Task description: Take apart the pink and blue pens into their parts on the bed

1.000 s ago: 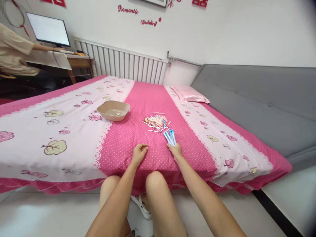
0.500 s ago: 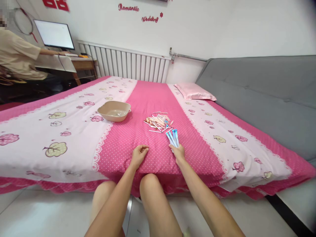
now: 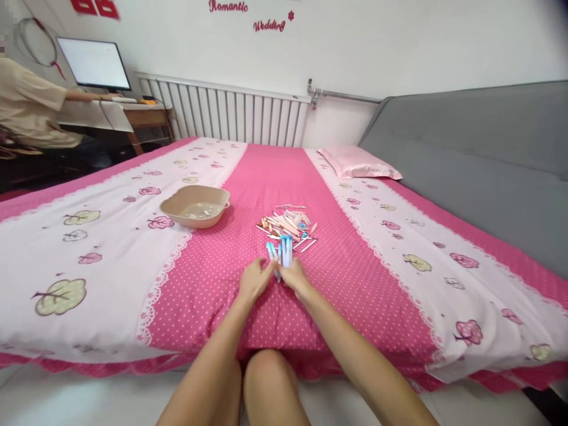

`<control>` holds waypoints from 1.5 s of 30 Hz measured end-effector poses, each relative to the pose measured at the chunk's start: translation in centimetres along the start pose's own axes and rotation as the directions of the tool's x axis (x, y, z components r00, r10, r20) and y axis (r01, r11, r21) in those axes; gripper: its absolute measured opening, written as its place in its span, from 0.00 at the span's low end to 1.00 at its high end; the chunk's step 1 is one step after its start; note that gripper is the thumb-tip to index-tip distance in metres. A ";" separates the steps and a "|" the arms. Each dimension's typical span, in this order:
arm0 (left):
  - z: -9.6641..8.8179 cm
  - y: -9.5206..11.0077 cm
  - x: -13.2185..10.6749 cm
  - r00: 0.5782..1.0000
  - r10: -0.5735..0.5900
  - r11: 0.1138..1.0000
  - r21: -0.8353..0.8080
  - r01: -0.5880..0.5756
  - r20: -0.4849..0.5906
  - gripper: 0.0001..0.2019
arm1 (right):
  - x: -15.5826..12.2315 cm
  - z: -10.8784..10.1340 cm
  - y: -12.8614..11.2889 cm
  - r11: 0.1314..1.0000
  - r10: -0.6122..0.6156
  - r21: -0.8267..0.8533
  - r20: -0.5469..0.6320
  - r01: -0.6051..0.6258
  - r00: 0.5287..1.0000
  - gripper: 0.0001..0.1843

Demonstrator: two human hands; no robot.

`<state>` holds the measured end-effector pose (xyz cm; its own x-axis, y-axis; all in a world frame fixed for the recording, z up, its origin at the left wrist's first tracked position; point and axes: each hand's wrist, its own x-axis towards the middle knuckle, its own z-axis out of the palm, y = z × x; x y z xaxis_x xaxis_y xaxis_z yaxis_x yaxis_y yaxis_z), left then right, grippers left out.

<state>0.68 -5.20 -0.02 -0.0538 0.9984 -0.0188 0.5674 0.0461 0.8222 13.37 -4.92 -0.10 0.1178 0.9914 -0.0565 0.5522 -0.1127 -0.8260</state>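
My right hand (image 3: 295, 276) is closed round a bunch of blue pens (image 3: 281, 252), held upright over the pink dotted bedspread (image 3: 284, 177). My left hand (image 3: 254, 279) has come in beside it, and its fingers touch the lower end of the bunch. Just beyond both hands lies a loose pile of pens and sticks (image 3: 287, 225) in pink, white and blue. A beige bowl (image 3: 195, 205) sits to the left of the pile.
A pink pillow (image 3: 359, 162) lies at the far right of the bed, beside a grey sofa (image 3: 479, 160). A white radiator (image 3: 226, 112) runs along the back wall. At the far left a person (image 3: 26, 106) sits at a desk with a monitor (image 3: 94, 64).
My right hand moved left with the blue pens and raised them. My left hand moved right to meet it. The camera came closer to the bed.
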 end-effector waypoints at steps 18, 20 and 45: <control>3.6 1.9 2.2 0.983 -0.163 0.935 0.305 0.181 -0.085 0.27 | 10.7 -4.5 -2.3 0.830 -0.077 -0.549 0.059 0.097 0.995 0.15; 3.3 1.2 2.3 0.979 -0.171 0.959 0.209 0.192 -0.115 0.25 | 10.8 -4.1 -1.7 0.855 -0.129 -0.504 0.022 0.122 0.991 0.14; 2.1 1.3 1.8 0.983 -0.181 0.601 -0.793 0.096 -0.018 0.20 | 7.9 -2.1 -2.1 0.826 -0.076 0.514 0.507 -0.230 0.859 0.15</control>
<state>3.01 -3.32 -0.19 -0.1704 0.9728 -0.1567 -0.3161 0.0967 0.9438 14.88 3.00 2.38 -0.3593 0.8933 -0.2700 0.0048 -0.2875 -0.9578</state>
